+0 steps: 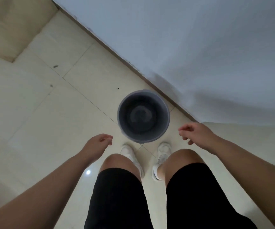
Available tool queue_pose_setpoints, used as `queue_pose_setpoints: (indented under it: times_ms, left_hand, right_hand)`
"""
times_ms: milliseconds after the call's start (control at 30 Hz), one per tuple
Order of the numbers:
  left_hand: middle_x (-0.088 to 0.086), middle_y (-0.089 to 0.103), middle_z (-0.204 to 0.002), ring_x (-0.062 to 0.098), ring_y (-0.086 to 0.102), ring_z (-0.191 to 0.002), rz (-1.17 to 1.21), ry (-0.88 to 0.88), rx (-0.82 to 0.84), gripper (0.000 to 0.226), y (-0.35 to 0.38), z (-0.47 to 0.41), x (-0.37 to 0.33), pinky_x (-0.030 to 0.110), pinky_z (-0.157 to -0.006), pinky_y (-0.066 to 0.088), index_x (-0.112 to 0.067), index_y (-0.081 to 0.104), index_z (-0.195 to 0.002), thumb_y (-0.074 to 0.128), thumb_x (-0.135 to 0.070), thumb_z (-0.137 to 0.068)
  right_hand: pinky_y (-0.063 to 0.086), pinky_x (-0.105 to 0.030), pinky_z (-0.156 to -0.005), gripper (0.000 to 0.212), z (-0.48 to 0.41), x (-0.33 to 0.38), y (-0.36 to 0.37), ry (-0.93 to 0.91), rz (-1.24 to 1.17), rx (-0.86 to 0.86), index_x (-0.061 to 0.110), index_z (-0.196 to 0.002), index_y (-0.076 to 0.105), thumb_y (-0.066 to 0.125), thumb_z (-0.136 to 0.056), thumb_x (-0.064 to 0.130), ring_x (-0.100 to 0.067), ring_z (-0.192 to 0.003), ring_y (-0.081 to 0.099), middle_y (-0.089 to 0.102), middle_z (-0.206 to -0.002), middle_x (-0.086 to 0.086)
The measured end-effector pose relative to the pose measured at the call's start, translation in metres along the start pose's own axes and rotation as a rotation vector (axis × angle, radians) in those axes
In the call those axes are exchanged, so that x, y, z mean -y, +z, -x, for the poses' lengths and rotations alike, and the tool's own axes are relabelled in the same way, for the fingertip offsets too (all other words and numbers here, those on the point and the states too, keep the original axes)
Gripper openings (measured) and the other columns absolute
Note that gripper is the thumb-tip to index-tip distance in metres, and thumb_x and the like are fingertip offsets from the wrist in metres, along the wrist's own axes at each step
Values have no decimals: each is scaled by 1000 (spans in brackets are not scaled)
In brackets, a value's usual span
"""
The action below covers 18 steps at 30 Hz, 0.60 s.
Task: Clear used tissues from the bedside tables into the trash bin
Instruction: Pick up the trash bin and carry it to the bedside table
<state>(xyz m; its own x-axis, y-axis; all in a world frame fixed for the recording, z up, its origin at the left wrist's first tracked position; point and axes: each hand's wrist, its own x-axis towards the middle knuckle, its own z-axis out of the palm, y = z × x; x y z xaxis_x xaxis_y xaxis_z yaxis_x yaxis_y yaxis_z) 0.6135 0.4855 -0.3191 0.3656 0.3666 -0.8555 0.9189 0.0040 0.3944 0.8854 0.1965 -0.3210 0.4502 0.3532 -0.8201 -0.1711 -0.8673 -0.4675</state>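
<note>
The left hand (pixel 98 142) hangs just to the left of the trash bin (pixel 125 109), near its closer edge, with its fingers loosely curled and relaxed and nothing in them. The right hand (pixel 194 134) hangs on the other side of the bin, just to the right of the rim, its fingers likewise slack and bent a little, and it grips nothing. Both bare forearms reach in from the lower corners toward the bin, which lies between the two hands. The bin is round and grey-blue, upright with its mouth open. At its dark bottom there is a faint, paler round patch, too dim to tell what it is. Just on the near side of the bin are two white shoes (pixel 130 154), toes pointing at it, and above them bare knees and black shorts (pixel 120 195). The bin stands on a pale tiled floor (pixel 34 113), close against a brown skirting strip (pixel 108 45) at the foot of a white wall (pixel 199 47) that runs diagonally behind it. Well away from the bin, to its far left, stands a beige block of furniture (pixel 9 22).
</note>
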Motion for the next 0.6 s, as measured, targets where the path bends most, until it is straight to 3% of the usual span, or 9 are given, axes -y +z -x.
queue_pose_setpoints:
  times_ms: [100,167,233,333,467,600]
  left_hand:
    - [-9,66,-132,17,63,-119,118,-44,5,35,26,-79,19,40,-91,56,-34,60,-140,56,-36,-105]
    - [-16,57,-141,18,59,-126,240,-113,105,51,36,-122,28,41,-94,55,-41,45,-154,60,-37,-105]
    - [-25,69,-128,14,65,-120,306,-163,194,43,43,-155,32,38,-87,59,-53,52,-142,65,-39,-103]
    - [-14,82,-106,12,77,-102,361,-140,127,36,50,-177,36,32,-77,62,-37,63,-135,70,-26,-101]
    - [-1,81,-105,21,77,-97,369,-100,-81,40,48,-140,25,33,-76,59,-19,67,-133,72,-6,-95]
    - [-2,80,-108,19,77,-96,424,-108,-153,37,22,-38,4,28,-71,59,-20,69,-129,70,-5,-95]
  right_hand:
    - [59,-35,-81,31,-82,-33,20,19,-54,34,26,-123,67,75,-93,27,-16,-100,71,73,-111,2]
    - [58,-40,-92,52,-122,-52,29,52,-113,114,31,-133,57,81,-86,27,-17,-108,69,70,-118,1]
    - [60,-37,-92,58,-153,-65,35,109,-167,223,34,-130,58,85,-79,29,-16,-108,73,76,-114,2]
    - [63,-33,-88,49,-168,-70,37,144,-263,302,26,-129,59,83,-87,17,-20,-104,78,81,-109,-4]
    - [62,-32,-88,44,-137,-49,37,62,-263,256,16,-129,61,79,-90,14,-21,-100,79,82,-104,-6]
    - [61,-36,-94,46,-54,-3,27,-4,-251,250,26,-126,65,79,-82,29,-15,-100,78,81,-100,4]
